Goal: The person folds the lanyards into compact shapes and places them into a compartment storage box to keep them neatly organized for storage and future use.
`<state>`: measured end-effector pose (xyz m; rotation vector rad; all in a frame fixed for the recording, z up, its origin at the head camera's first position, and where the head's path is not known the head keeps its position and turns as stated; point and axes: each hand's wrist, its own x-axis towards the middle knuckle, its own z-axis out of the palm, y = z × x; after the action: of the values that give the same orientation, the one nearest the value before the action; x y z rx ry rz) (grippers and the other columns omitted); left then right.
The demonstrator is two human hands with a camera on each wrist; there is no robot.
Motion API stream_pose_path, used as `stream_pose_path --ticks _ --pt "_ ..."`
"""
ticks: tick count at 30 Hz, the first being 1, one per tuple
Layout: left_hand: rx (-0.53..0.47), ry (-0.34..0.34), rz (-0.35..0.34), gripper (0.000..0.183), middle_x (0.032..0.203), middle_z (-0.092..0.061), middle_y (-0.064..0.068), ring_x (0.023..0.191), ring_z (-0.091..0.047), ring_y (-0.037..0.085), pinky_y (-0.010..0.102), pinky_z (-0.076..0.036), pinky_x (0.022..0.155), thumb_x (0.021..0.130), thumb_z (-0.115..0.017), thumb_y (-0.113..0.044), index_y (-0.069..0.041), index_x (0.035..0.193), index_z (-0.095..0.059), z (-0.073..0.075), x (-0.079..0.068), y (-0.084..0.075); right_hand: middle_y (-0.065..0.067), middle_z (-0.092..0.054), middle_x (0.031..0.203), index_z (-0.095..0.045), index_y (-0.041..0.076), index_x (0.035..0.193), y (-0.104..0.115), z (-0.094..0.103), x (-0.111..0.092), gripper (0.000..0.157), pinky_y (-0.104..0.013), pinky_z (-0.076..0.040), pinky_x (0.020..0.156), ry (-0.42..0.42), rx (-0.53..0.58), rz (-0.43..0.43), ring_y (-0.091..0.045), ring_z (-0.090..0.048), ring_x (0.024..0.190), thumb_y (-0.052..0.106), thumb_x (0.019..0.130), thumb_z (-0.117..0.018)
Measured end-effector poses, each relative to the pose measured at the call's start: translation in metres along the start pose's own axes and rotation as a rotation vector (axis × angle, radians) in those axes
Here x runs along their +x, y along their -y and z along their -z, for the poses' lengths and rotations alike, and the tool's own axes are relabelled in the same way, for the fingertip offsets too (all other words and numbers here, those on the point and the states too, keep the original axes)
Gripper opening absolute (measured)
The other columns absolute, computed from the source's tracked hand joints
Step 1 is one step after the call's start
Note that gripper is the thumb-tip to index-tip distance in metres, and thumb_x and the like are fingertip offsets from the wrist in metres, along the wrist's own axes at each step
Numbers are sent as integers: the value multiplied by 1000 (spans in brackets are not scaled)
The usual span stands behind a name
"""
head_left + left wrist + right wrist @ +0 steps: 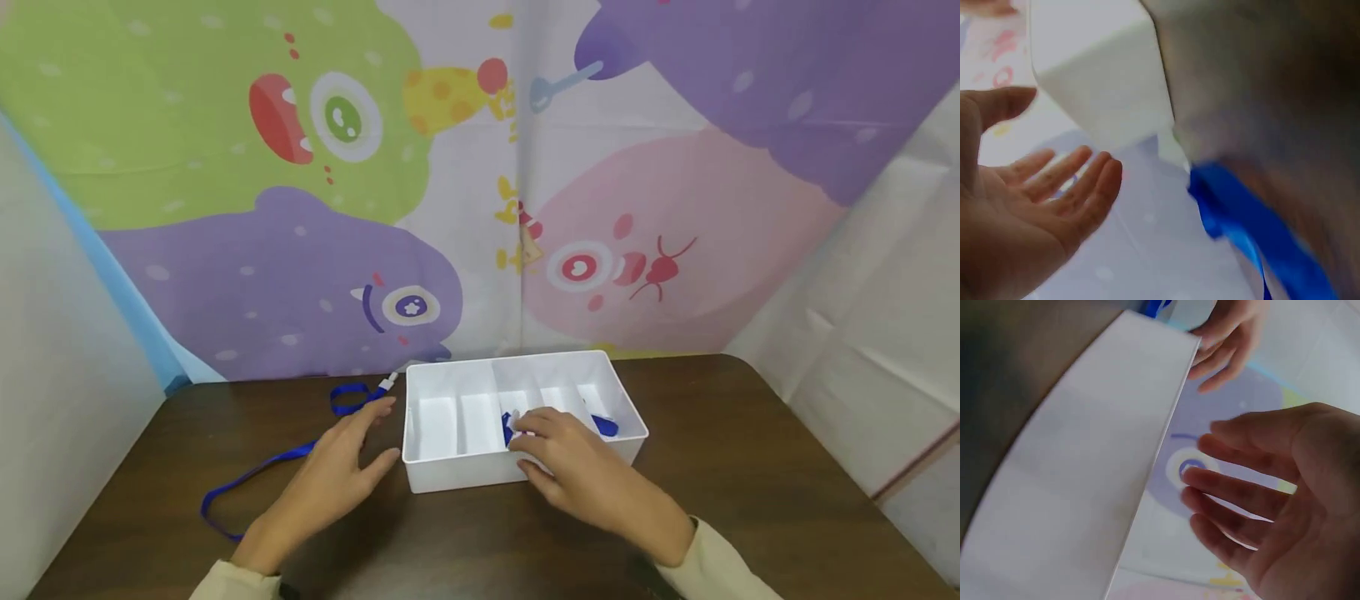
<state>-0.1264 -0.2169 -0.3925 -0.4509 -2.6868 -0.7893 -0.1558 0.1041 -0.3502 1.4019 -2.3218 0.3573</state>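
A white divided box [457,475] stands on the table. My right hand [585,475] is over its front rim, fingers loosely bent, and the right wrist view shows nothing between them. A blue and white item [507,433] lies beside those fingertips in a middle compartment, partly hidden. Another blue item [605,426] sits in the rightmost compartment. My left hand [330,471], thumb and fingers spread, hovers just left of the box and holds nothing. Partly behind it, a blue lanyard [225,492] with a white clip [388,382] lies on the table.
The dark wooden table [735,467] extends around the box. Behind it hangs a cloth printed with cartoon creatures [337,283]. Pale panels [67,333] border both sides.
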Motion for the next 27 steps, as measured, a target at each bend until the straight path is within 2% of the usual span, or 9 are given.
stream_pose_path --ticks 5,7,9,12,15,17,22,25,27 --pt "353 6 126 58 126 -57 33 109 -57 52 63 -52 77 88 -77 -22 10 131 -54 13 -7 24 -4 -68 109 -72 12 96 21 6 -13 16 -38 -51 94 -59 4 40 -22 -61 107 9 82 -78" --pt "461 64 174 64 121 -56 36 104 -56 55 64 -52 72 87 -78 -30 13 128 -54 13 -12 32 -2 -67 106 -71 12 96 26 8 -16 15 -35 -51 92 -61 13 72 -20 -61 104 8 82 -76" --pt "491 128 213 67 114 -57 37 99 -57 55 63 -51 69 86 -78 -34 16 124 -54 12 -17 36 -1 -67 103 -71 13 96 29 9 -17 14 -34 -52 91 -60 1 100 -19 -61 101 9 83 -76" --pt "487 168 226 54 98 -61 30 87 -61 49 59 -51 65 84 -80 -29 15 109 -58 9 -18 40 1 -65 98 -72 12 94 32 9 -19 11 -32 -51 90 -50 -9 128 -18 -61 98 9 84 -74" --pt "476 184 214 25 80 -63 19 71 -62 39 52 -48 59 82 -78 -13 4 87 -60 10 -18 42 3 -64 94 -71 13 92 35 6 -18 8 -31 -50 92 -29 -14 143 -17 -61 98 9 85 -73" --pt "470 188 189 17 70 -61 13 62 -61 33 47 -46 52 81 -74 -5 -1 79 -58 14 -17 42 4 -64 92 -70 14 90 37 3 -18 8 -30 -49 90 -18 -15 144 -15 -60 95 9 85 -73" --pt "323 133 142 13 60 -51 3 48 -48 18 34 -37 42 89 -64 -1 -3 86 -52 35 -12 29 6 -65 91 -70 14 96 42 -1 -13 11 -29 -49 88 -11 0 121 -13 -60 93 11 85 -74" --pt "181 81 98 10 62 -45 -1 49 -41 12 28 -34 42 96 -59 -1 -6 93 -50 54 -7 9 4 -67 97 -70 12 107 44 1 -5 19 -33 -49 92 -31 13 70 -15 -61 97 14 88 -73" --pt "107 36 42 9 67 -49 -3 53 -43 8 25 -37 45 98 -58 -1 -9 97 -52 64 -5 -9 4 -68 102 -67 12 117 46 3 2 28 -35 -48 93 -54 44 11 -16 -61 101 17 90 -72"
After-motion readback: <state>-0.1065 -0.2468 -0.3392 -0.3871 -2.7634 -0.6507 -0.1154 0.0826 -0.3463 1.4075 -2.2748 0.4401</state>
